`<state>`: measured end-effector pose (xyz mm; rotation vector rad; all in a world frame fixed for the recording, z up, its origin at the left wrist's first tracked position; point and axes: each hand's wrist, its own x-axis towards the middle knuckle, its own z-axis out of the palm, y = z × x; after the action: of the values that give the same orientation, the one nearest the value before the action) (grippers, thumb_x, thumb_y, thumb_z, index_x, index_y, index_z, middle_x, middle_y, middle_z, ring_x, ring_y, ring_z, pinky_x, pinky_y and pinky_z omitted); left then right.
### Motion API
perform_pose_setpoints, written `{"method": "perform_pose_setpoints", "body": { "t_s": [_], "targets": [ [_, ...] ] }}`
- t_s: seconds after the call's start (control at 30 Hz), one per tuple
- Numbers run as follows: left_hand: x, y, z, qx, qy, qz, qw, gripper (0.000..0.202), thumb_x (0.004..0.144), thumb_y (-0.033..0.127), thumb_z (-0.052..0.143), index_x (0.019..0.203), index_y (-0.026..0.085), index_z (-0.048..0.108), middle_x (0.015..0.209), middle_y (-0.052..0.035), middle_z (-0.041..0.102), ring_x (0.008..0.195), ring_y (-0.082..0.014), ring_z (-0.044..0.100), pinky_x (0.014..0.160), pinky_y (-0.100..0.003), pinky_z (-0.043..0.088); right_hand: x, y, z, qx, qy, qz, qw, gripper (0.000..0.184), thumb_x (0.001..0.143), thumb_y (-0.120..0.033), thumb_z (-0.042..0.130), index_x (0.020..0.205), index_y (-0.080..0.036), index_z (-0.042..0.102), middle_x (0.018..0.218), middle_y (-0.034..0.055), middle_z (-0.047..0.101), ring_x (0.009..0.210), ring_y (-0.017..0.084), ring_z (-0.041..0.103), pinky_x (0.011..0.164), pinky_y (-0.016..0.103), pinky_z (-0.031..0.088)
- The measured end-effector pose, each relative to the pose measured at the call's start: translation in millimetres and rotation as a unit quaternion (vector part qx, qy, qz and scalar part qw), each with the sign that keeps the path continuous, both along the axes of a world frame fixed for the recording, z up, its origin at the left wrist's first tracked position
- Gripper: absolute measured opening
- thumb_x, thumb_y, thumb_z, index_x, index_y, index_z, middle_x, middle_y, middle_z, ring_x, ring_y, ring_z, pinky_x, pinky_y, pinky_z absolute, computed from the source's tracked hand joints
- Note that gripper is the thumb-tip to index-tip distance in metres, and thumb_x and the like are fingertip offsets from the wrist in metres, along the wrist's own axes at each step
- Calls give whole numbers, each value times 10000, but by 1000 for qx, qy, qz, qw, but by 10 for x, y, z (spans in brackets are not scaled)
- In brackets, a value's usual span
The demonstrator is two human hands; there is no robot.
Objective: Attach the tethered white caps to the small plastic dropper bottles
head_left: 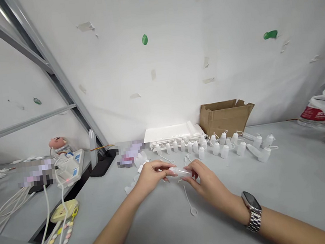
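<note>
Between my two hands lies a small translucent plastic bottle, held sideways above the grey table. My left hand pinches its left end, and my right hand grips the right end. A white ring-ended cap strap rests on the table just below my hands. More straps lie behind them. Beyond my hands stand several similar small bottles in loose rows, many with straps looped at their necks. To the left of my left hand are small white plastic pieces, partly hidden by my arm.
A stack of white flat sheets and an open cardboard box stand against the wall. At left are a power strip, white cables and a yellow case with a bead strap. A large plastic bottle stands far right.
</note>
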<state>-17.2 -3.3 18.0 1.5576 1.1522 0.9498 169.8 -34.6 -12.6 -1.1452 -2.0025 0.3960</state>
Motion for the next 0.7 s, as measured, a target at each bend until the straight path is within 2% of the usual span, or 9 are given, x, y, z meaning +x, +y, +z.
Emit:
{"method": "perform_pose_setpoints", "body": {
  "t_s": [0.2, 0.3, 0.4, 0.47, 0.53, 0.6, 0.7],
  "targets": [
    [79, -80, 54, 24, 25, 66, 997, 198, 557, 252, 708, 749, 204, 707, 806, -34, 695, 712, -181, 630, 667, -279, 502, 29, 19, 21, 71, -46, 19, 996, 117, 857, -180, 416, 939, -174, 500, 882, 89, 521, 685, 167, 523, 593, 308, 465],
    [121, -106, 50, 31, 20, 88, 995, 192, 563, 266, 703, 745, 207, 705, 827, -34, 699, 705, -186, 636, 690, -298, 504, 55, 23, 31, 101, -54, 15, 993, 186, 873, -176, 374, 995, -170, 514, 871, 101, 520, 720, 181, 522, 604, 317, 463],
    [144, -108, 18, 40, 1, 102, 994, 205, 533, 214, 710, 737, 201, 702, 815, -30, 704, 751, -201, 634, 732, -316, 510, 80, 18, 38, 131, -54, 18, 990, 245, 880, -184, 343, 1025, -180, 540, 837, 96, 523, 719, 187, 510, 597, 323, 453],
    [145, -100, -11, 48, -7, 104, 993, 210, 521, 174, 707, 730, 197, 699, 782, -22, 707, 758, -199, 632, 755, -323, 508, 87, 16, 55, 125, -30, 29, 991, 247, 876, -206, 358, 1014, -188, 563, 821, 87, 521, 699, 181, 505, 598, 322, 449],
    [137, -96, -34, 70, 4, 105, 992, 208, 536, 161, 697, 739, 208, 700, 772, -12, 704, 752, -187, 629, 768, -321, 499, 82, 25, 89, 79, 24, 35, 996, 226, 864, -249, 404, 998, -196, 578, 824, 77, 520, 694, 174, 515, 618, 319, 452],
    [130, -99, -48, 111, 24, 106, 988, 206, 557, 164, 690, 753, 229, 702, 784, -4, 695, 766, -178, 622, 784, -313, 485, 67, 48, 129, -29, 90, 38, 995, 212, 843, -320, 452, 934, -195, 597, 786, 53, 527, 637, 155, 533, 605, 305, 457],
    [126, -115, -58, 167, 51, 106, 979, 241, 600, 168, 670, 820, 262, 698, 781, 7, 687, 818, -173, 609, 828, -310, 455, 34, 96, 155, -237, 173, 57, 954, 328, 827, -456, 429, 736, -176, 573, 593, -6, 506, 471, 123, 505, 493, 274, 440]
  ]
}}
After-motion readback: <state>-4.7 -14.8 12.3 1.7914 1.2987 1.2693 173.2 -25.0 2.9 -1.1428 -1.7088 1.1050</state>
